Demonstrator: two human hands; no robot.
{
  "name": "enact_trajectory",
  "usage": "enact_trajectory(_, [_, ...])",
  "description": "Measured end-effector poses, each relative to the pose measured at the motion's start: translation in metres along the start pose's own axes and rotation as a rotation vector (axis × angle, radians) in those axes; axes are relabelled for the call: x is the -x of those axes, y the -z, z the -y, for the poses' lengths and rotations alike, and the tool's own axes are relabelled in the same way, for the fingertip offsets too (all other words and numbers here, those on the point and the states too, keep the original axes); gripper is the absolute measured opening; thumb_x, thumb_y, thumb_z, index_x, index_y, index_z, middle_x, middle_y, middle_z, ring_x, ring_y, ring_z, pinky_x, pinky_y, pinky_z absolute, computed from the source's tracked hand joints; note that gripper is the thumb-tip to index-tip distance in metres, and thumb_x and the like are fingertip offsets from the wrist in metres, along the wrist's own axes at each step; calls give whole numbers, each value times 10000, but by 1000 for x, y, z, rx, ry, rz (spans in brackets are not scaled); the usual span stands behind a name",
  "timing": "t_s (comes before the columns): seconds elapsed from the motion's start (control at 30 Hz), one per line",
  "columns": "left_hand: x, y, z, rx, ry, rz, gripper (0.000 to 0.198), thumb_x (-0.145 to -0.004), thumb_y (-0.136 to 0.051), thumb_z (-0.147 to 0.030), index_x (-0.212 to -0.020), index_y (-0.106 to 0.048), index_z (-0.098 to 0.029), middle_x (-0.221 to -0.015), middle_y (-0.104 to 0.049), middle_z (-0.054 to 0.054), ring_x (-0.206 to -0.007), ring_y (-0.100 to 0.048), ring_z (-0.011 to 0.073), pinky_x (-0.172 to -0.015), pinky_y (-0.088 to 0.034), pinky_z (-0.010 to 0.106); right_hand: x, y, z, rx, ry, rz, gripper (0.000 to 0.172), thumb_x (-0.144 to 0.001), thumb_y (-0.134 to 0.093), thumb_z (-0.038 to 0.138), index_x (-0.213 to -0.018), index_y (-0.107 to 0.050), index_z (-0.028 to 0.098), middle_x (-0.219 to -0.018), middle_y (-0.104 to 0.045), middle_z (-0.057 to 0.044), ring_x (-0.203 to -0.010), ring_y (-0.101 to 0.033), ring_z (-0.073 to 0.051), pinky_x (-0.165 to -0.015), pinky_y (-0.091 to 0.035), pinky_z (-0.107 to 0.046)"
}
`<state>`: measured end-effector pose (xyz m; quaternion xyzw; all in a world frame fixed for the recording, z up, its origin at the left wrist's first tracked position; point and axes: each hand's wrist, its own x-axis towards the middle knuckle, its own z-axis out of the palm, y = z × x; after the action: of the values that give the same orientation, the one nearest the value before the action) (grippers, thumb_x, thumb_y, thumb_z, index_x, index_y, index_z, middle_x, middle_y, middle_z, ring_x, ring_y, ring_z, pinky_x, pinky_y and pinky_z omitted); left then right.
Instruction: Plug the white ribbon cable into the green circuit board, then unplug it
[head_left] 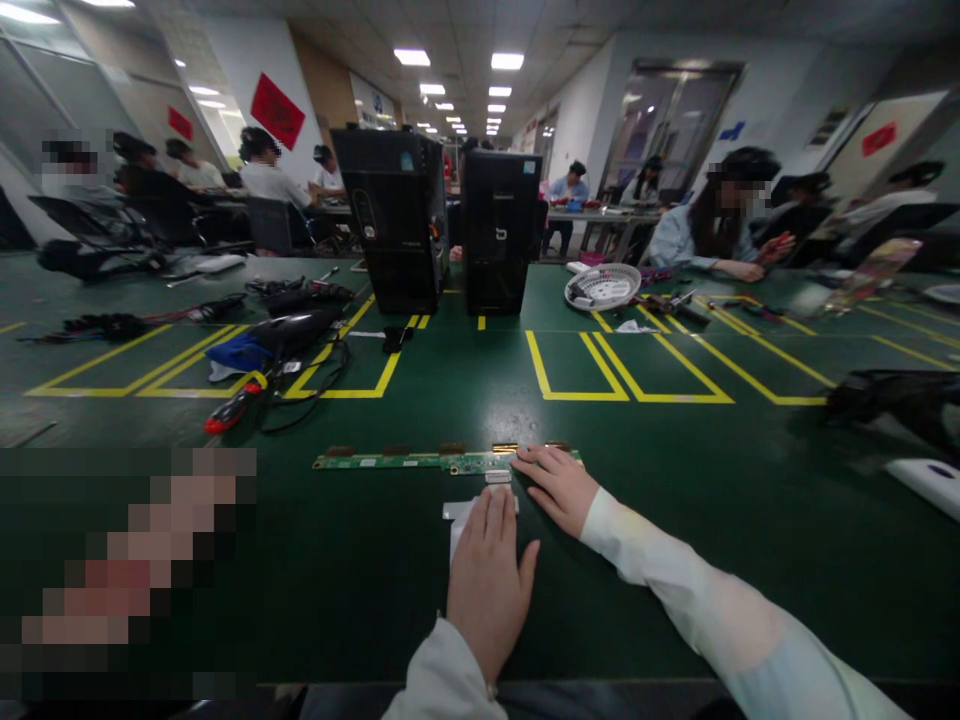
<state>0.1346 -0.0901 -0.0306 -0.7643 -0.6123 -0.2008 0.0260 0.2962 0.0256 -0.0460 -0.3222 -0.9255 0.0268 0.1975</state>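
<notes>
A long, narrow green circuit board [390, 462] lies across the green table in front of me, with brown and gold tabs along its far edge. My right hand [561, 490] rests on the board's right end, fingers stretched out and somewhat spread. Nearer to me, my left hand [489, 570] lies flat, its fingers extended over a white flat piece [456, 530] that looks like a ribbon cable or paper strip. Its fingertips reach a small pale connector [498, 477] at the board's near edge. The palm hides most of the white piece.
Two black computer towers [499, 230] stand at the back. Left of the board are a red-and-black screwdriver [234, 408] and a black corded tool [289, 335]. A white round basket [604, 288] sits at the back right. Yellow tape [585, 397] marks the table. People sit beyond; the lower left is pixelated.
</notes>
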Motion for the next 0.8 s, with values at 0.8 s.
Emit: enact_trajectory(0.8, [-5,4,1,-66,-9,70,469,-902,-445,-256,-1318,-482,-44,-1370,-506,178,-1284,-446,295,-1048,-390,457,0,9,4,9,27,20,414,-923,-375,203,-1307,-510,130,-1331,-506,-134,-1257,-399,-264,-1052,-366,-496])
